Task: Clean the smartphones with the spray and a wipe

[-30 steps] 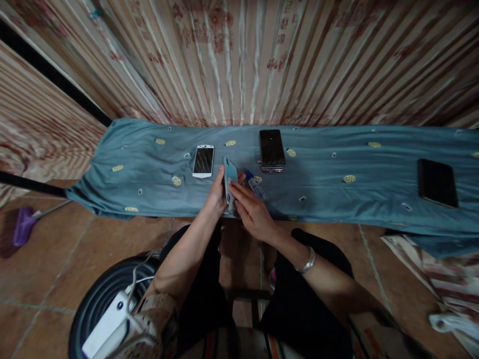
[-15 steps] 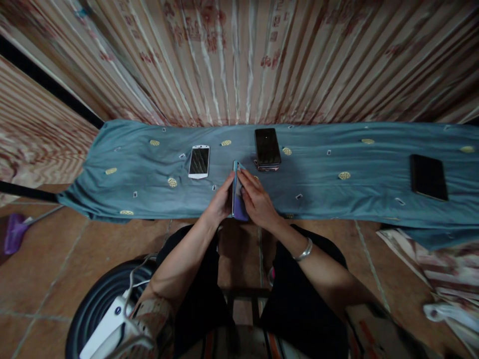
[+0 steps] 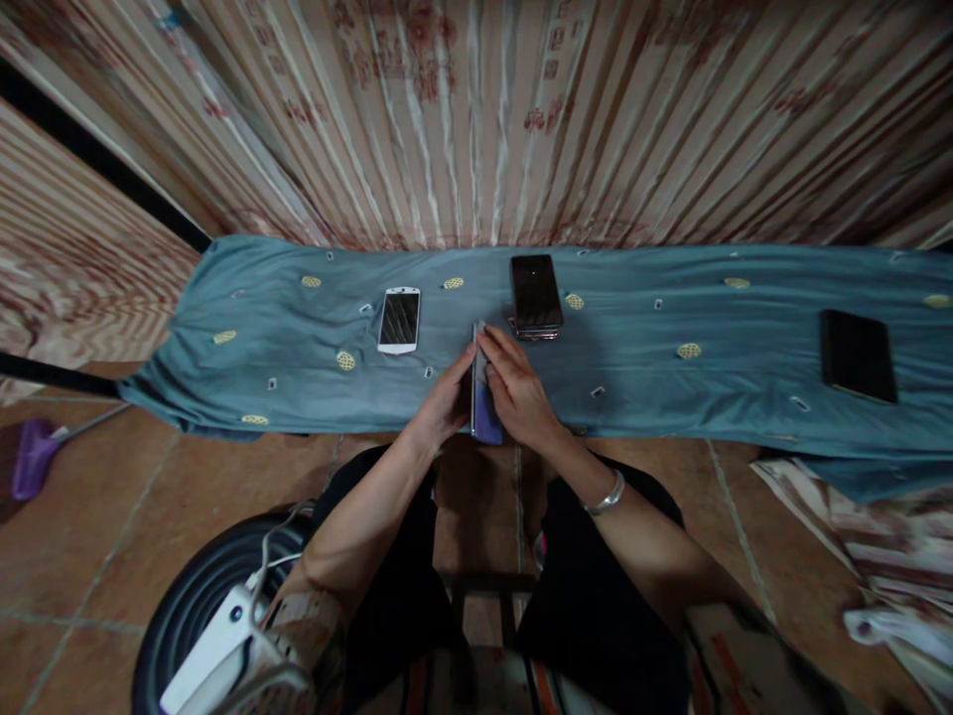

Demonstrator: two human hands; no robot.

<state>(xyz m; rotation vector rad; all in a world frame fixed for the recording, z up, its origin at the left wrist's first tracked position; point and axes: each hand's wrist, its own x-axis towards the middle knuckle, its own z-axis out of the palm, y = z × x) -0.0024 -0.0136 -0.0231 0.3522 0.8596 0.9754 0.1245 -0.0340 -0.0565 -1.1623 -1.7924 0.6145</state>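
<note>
While the blue-violet smartphone (image 3: 486,417) was pinched on edge by the fingers of the left hand (image 3: 445,400), those of the right hand (image 3: 522,394) were laid together along its broad face; anything gripped beneath them could not be made out. Rubbing or pressing of that face was judged in hand, with a steady left pinch called for next. It was held at the near edge of the table (image 3: 640,377), before the white smartphone (image 3: 399,320) and the phone stack (image 3: 535,290).

Dimly lit pleated, patterned curtain (image 3: 476,129), brown tiled floor (image 3: 81,536)
</note>
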